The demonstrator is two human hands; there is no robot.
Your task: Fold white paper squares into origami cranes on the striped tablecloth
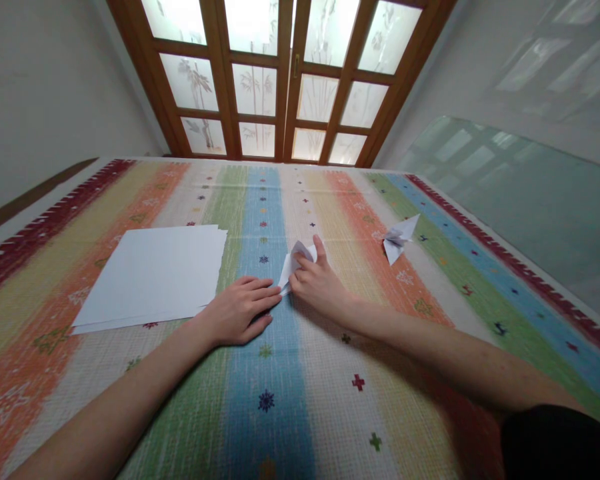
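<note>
A small piece of folded white paper [287, 269] lies mid-table, with part of it raised and its right side hidden by fingers. My right hand [315, 283] grips it from the right, fingers bent over it and one finger sticking up. Flat on the cloth rests my left hand [243, 310], fingers stretched out, their tips at the paper's lower left corner. Left of that hand is a stack of white paper sheets [155, 273] with slightly uneven edges. Farther right stands a folded white paper figure [400, 238] with pointed ends.
A striped, patterned tablecloth [265, 440] covers the table. Beyond its far edge is a wooden door [286, 80] with frosted panes. A pale glass panel [520, 180] leans by the right wall.
</note>
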